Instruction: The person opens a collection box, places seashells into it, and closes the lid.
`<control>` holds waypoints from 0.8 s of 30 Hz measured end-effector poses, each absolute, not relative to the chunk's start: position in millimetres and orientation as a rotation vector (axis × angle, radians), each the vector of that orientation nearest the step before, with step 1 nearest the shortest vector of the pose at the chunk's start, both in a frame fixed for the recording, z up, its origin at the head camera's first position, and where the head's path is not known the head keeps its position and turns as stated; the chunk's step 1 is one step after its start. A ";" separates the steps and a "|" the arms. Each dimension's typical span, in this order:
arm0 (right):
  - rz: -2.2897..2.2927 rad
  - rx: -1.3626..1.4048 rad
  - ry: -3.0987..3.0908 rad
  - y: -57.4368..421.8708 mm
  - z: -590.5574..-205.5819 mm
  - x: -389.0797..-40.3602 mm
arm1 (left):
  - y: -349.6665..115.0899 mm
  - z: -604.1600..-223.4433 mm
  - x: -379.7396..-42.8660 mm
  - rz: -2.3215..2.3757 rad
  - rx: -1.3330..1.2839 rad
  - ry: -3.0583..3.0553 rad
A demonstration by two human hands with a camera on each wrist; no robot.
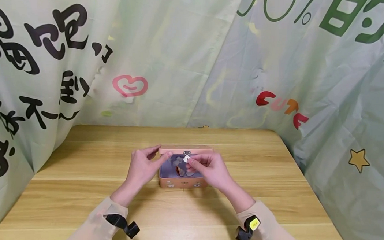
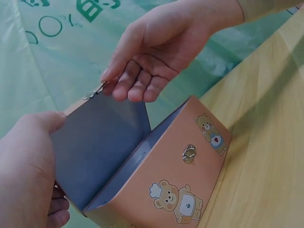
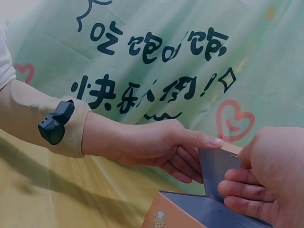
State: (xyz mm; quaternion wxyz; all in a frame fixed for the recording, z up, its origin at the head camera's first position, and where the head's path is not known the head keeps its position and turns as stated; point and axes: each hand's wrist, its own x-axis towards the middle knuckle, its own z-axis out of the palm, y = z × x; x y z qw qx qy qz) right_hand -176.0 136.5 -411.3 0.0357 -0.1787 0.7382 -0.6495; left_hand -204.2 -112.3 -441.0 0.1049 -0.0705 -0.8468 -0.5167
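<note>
A small orange tin box (image 1: 171,183) with bear pictures and a metal catch (image 2: 189,154) on its front stands on the table, its hinged lid (image 2: 102,142) raised. My left hand (image 1: 142,166) grips the lid's left edge, thumb on the rim and fingers behind it. At the middle of the lid's front edge hangs a metal clasp (image 1: 186,158). My right hand (image 1: 213,170) pinches this clasp between thumb and index finger, its other fingers loosely curled in front of the lid. Blue-grey lines the inside; pale and reddish patches show there in the head view.
The wooden table (image 1: 84,200) runs back to a pale green curtain (image 1: 175,62) with printed writing and drawings. The curtain also encloses the left and right sides. A small black camera (image 1: 131,229) is strapped at the left wrist, another (image 1: 244,235) at the right.
</note>
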 end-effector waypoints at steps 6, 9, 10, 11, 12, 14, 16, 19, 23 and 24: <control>-1.974 -0.524 2.270 136.8 -417.0 -170.7 | -114.3 -442.0 -198.7 -1.504 -0.242 -2.505; -1.948 -0.544 2.299 137.2 -419.8 -168.4 | -115.4 -441.6 -196.9 -1.500 -0.271 -2.509; -1.939 -0.555 2.311 137.3 -420.4 -167.6 | -115.7 -441.4 -196.4 -1.500 -0.273 -2.515; -1.928 -0.564 2.323 137.5 -421.0 -166.4 | -116.0 -441.3 -195.9 -1.502 -0.278 -2.522; -1.913 -0.572 2.338 137.7 -421.7 -165.4 | -116.4 -441.2 -195.3 -1.505 -0.281 -2.529; -1.878 -0.583 2.372 137.9 -423.2 -163.6 | -117.3 -441.1 -193.9 -1.510 -0.286 -2.544; -1.849 -0.590 2.398 138.1 -424.7 -161.9 | -118.2 -441.6 -192.5 -1.515 -0.289 -2.551; -1.813 -0.604 2.424 138.6 -427.9 -160.1 | -119.5 -442.6 -190.5 -1.522 -0.292 -2.560; -1.808 -0.624 2.415 139.0 -432.8 -157.5 | -121.1 -444.2 -188.0 -1.522 -0.293 -2.575; -1.807 -0.623 2.411 139.1 -433.7 -156.5 | -121.5 -444.7 -187.4 -1.516 -0.295 -2.579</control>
